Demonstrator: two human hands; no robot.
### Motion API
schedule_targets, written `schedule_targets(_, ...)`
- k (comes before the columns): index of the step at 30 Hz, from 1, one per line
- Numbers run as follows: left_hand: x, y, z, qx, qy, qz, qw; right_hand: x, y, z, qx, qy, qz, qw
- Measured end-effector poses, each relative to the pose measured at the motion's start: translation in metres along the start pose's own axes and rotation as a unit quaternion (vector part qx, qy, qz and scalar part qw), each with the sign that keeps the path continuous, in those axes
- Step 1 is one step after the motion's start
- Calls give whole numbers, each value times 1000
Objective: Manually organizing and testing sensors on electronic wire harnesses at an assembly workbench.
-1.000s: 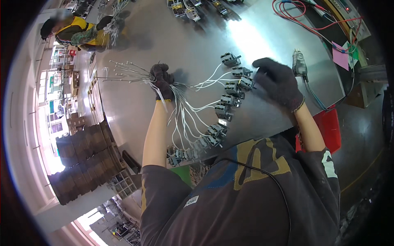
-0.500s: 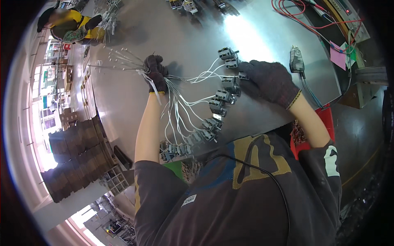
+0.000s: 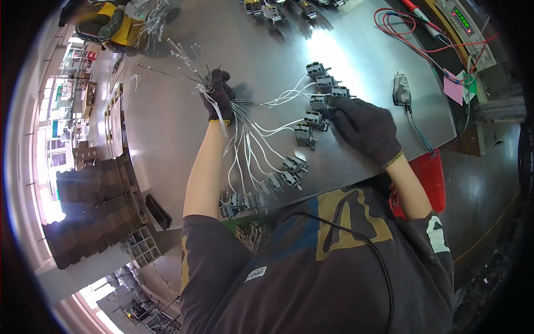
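Observation:
My left hand, in a dark knit glove, is closed around a bundle of white wires. Their loose ends fan out beyond the fist, and a pale strip hangs by the wrist. From the bundle the wires spread to several small grey switch-like blocks lying in an arc on the metal table. My right hand, gloved too, is at the far right part of that arc. Its fingertips are by a grey block; whether they grip it or only touch it is hidden.
A grey plug with a cable lies on the metal table at right. Red leads run to a meter. More blocks sit at the far edge. A person works far left by white wires. A red bin stands below the right edge.
My right hand has shifted slightly down, and the blocks near it now sit closer together. My left hand keeps hold of the wires. The meter's display is now in view.

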State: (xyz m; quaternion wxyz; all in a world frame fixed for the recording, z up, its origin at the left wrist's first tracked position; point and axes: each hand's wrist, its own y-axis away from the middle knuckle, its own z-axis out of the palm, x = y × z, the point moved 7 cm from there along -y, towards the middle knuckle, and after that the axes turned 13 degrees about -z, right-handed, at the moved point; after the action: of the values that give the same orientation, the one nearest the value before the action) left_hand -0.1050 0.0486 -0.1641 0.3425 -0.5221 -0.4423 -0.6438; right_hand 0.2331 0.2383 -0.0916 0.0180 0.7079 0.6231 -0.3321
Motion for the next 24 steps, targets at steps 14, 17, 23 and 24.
schedule_targets(14,-3,-6,-5,25,-5,-7,1000,24,-47,36,-237,-126,30,963)
schedule_targets(17,-7,-8,-10,6,-2,-13,1000,13,-46,43,-300,-139,3,944)
schedule_targets(23,2,7,4,28,-16,-10,999,11,-4,34,-203,-7,-115,972)
schedule_targets(24,4,7,5,27,-16,-5,999,11,2,35,-203,-10,-118,972)
